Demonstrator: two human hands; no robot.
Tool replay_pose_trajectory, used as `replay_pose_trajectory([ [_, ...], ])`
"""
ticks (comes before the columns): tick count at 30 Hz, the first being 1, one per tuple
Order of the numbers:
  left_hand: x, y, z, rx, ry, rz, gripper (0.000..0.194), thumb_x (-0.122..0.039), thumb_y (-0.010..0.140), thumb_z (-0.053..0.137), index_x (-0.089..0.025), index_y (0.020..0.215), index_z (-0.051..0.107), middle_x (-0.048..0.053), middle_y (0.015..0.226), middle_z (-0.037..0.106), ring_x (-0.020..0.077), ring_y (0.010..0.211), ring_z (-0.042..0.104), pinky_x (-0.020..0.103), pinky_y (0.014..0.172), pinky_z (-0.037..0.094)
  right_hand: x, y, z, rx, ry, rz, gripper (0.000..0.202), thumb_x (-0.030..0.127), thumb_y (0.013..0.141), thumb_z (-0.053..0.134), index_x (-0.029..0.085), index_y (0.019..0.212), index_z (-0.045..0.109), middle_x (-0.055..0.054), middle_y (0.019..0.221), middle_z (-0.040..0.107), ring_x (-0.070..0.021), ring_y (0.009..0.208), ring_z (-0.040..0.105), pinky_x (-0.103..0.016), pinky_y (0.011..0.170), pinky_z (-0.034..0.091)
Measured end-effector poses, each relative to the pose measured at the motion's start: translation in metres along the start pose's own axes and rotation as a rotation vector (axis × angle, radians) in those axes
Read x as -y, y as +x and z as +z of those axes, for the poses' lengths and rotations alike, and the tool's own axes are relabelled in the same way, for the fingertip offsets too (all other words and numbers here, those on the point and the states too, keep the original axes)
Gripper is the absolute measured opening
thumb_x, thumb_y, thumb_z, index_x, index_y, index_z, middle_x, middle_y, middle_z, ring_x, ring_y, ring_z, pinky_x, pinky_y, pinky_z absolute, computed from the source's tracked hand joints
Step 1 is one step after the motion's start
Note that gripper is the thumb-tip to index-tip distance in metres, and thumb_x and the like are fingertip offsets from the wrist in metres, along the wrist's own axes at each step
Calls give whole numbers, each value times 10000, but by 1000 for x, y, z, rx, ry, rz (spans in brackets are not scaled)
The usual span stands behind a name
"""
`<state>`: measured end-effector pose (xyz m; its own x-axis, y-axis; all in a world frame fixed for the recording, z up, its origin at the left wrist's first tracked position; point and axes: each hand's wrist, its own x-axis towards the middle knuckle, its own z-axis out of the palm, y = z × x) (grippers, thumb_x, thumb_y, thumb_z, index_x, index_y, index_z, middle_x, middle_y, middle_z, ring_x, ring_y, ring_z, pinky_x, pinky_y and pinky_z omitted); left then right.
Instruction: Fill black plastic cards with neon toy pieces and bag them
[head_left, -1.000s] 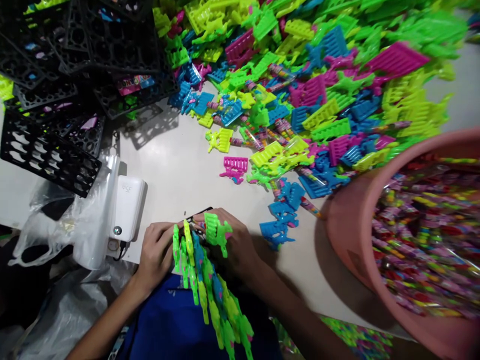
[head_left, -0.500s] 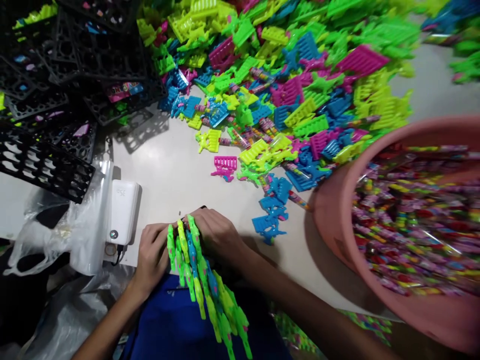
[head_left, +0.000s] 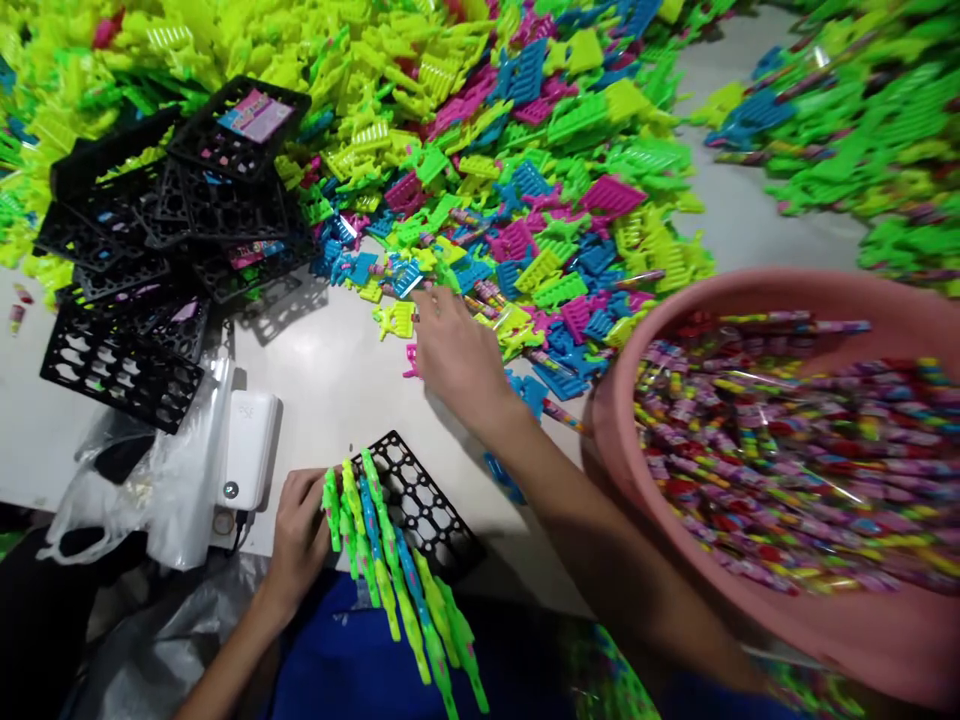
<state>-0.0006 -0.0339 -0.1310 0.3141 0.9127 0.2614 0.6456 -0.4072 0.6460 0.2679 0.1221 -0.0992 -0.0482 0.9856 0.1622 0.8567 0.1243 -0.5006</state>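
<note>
My left hand [head_left: 298, 528] is closed on the left end of a black perforated tray [head_left: 421, 492], low in front of my body. Rows of green, yellow and blue plastic figures [head_left: 375, 490] stand out from that tray, and they cover part of the grip. My right hand [head_left: 465, 355] reaches to the near edge of a heap of coloured plastic toys [head_left: 540, 270]. Its fingers point down and away beside a blue comb-like toy [head_left: 407, 279]; the fingertips are hidden, so a hold cannot be seen. A yellow toy [head_left: 395, 320] lies just left of this hand.
A pink tub [head_left: 619, 400] full of wrapped candy tubes [head_left: 780, 450] stands at right. Black trays [head_left: 120, 360] are stacked at left. A white power bank [head_left: 251, 440] with a cable lies beside clear plastic bags [head_left: 184, 490]. Another toy heap [head_left: 877, 130] fills the far right.
My right hand has left the tray and moved forward to the heap, uncovering the tray's right part. My left hand keeps its grip. The view has shifted, showing more of the far heap.
</note>
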Motion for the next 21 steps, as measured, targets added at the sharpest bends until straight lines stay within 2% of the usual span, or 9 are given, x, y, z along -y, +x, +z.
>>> replay_pose_trajectory([
  [3,1,-2,0,-4,18,-3,326,-225,1046,492,-233,1264,735,96,1089,730,258,968,673,369,820,587,-7,19,12,9,-60,19,461,-67,932,496,92,1344,627,-245,1212,683,-401,1169,665,-525,956,580],
  [6,2,-4,1,-20,37,-22,314,-235,1047,484,-232,1241,731,93,1076,722,257,960,668,366,809,585,-7,10,12,-1,-57,-37,500,-32,941,520,105,1414,608,-238,1241,665,-390,1173,657,-500,917,595],
  [8,2,-6,1,-36,46,-44,284,-249,1043,502,-232,1221,722,88,1073,714,255,971,667,363,816,587,-4,-7,4,-61,64,-60,477,52,991,533,146,1455,595,-208,1276,651,-365,1175,659,-496,928,597],
  [10,3,-7,1,-48,50,-72,257,-261,1039,523,-230,1209,713,84,1077,708,252,986,666,358,831,589,1,-30,-7,-92,283,-46,425,158,1039,545,198,1460,596,-154,1241,661,-316,1096,679,-478,941,596],
  [14,3,-9,1,-51,54,-117,235,-260,1042,528,-220,1192,705,86,1090,702,244,1000,660,347,850,586,12,-83,-18,53,750,106,560,266,1069,526,263,1620,429,-46,1033,665,-215,854,657,-380,833,595],
  [17,2,-9,2,-49,59,-121,229,-252,1040,534,-214,1188,705,83,1087,701,240,993,655,349,857,583,21,-115,-12,134,933,185,596,255,1028,593,260,1602,435,-22,1007,665,-195,864,654,-358,866,584],
  [21,2,-8,2,-54,64,-95,223,-268,1050,534,-221,1184,706,79,1080,702,243,988,653,355,849,582,31,-135,3,194,969,244,458,259,1008,659,259,1447,528,-34,1046,711,-203,865,682,-369,841,587],
])
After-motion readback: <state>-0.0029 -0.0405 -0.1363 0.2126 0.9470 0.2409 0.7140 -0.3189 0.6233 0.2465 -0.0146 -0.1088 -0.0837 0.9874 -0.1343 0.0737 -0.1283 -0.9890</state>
